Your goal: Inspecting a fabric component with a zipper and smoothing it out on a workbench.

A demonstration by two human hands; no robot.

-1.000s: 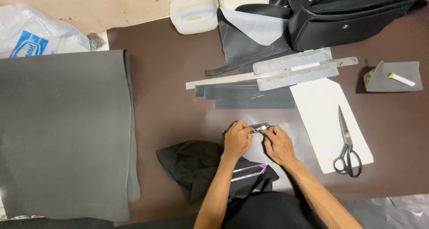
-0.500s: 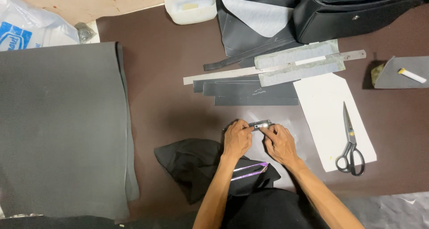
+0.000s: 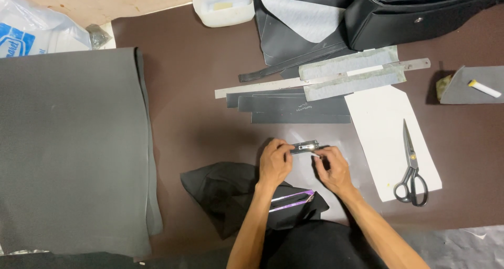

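Unmoved since before — both hands (image 3: 304, 161) pinch the metal clip (image 3: 305, 146), lying left–right.

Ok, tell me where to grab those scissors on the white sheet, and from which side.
Take the scissors by the black handle loops, which lie at the end nearest the person, coming in from that near edge of the table. The blades point away toward the far side, so the handles are probably the safer part to reach.

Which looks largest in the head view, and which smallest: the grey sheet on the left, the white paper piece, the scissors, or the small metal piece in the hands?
1. grey sheet, by far the largest.
2. white paper piece.
3. scissors, lying on the paper.
4. small metal piece, held between the left hand and right hand.
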